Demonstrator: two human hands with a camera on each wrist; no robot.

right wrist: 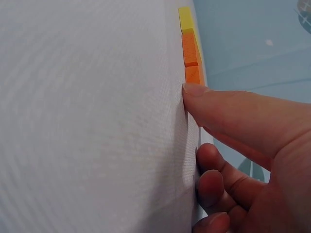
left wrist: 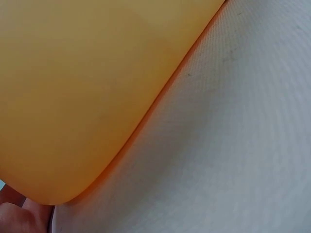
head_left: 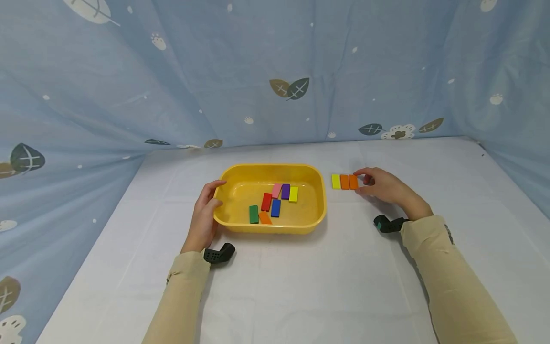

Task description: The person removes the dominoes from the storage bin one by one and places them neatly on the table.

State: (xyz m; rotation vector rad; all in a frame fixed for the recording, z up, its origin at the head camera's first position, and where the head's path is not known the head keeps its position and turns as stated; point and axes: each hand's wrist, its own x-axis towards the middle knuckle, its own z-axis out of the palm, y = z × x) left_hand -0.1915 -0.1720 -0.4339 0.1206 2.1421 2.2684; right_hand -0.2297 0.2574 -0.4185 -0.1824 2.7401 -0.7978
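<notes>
- three blocks lie in a row to the right of the yellow tray: a lime block, a middle orange block and an outer orange block, long sides facing.
- right hand: thumb and forefinger pinch the outer orange block at its near and far ends; the remaining fingers curl, clear of the row.
- left hand: thumb and fingers clamped over the tray's left rim.
- inside the tray, seven loose blocks: green, orange, red, blue, pink, purple and yellow.
- recommended: keep the outer block flat, square its ends to its neighbour's, and close the seam gently; a sideways shove could skew all three.
- recommended: part both fingertips evenly on release, lest one drag a corner; keep the tray steady meanwhile.
- surface: white cloth, pale, faintly creased; a fold could tip a thin block.
- room: blue cloth hangs behind and at the sides, printed with leaves, flowers and paw prints.
</notes>
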